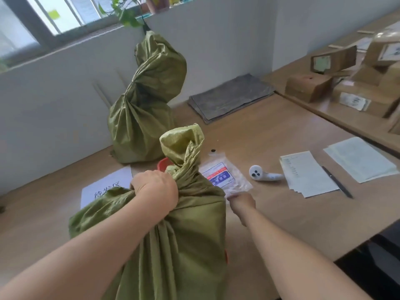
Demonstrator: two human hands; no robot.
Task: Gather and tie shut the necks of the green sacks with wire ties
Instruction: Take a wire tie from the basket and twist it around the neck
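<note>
A green woven sack [173, 245] stands on the wooden table right in front of me. My left hand [155, 189] grips its gathered neck, and the loose top of the sack flops up above my fist. My right hand [241, 202] pinches the near edge of a clear plastic packet [225, 174] with a red and blue label, lying just right of the sack. A second green sack [145, 105] stands further back against the wall, its neck twisted and its top standing tall.
A white handheld device [263, 173], sheets of paper [307, 174] with a black pen [337, 182], and more papers [359, 160] lie to the right. Cardboard boxes [346, 83] crowd the far right. A grey folded mat [231, 97] lies by the wall. A printed white sign [104, 187] lies left of the sack.
</note>
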